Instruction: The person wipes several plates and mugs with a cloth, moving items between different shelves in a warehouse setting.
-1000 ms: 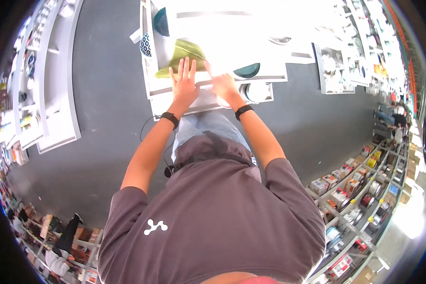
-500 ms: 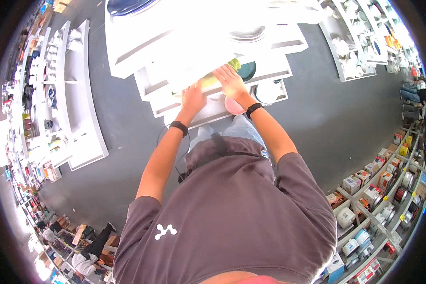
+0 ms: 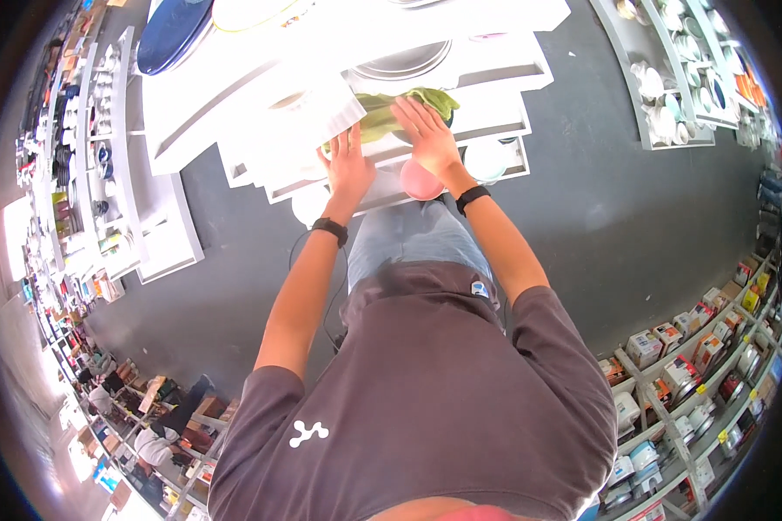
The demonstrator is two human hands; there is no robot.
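A crumpled yellow-green cloth (image 3: pixel 375 111) lies across a white tiered shelf in front of me. My right hand (image 3: pixel 429 139) is on the cloth's right part, its fingers stretched out and lying flat. My left hand (image 3: pixel 349 174) is at the cloth's lower left, fingers extended and touching it; their tips meet the edge of a white ribbed dish (image 3: pixel 343 108), washed out by glare. Below my right hand, a pink bowl (image 3: pixel 421 180) sits on a lower tier, with a pale round dish (image 3: pixel 485 161) to its right.
Dark blue oval plates (image 3: pixel 172 35) stand on the upper tier at far left; stacked grey-white plates (image 3: pixel 406 62) lie behind the cloth. White shelving with crockery (image 3: pixel 104 165) lines the left. Racks of boxed goods (image 3: pixel 643 347) curve along the lower right. People are at lower left.
My view has shifted, and the tiers sit farther left and are less washed out. More of the cloth shows, spread past my right fingertips. Both hands stay beside the cloth.
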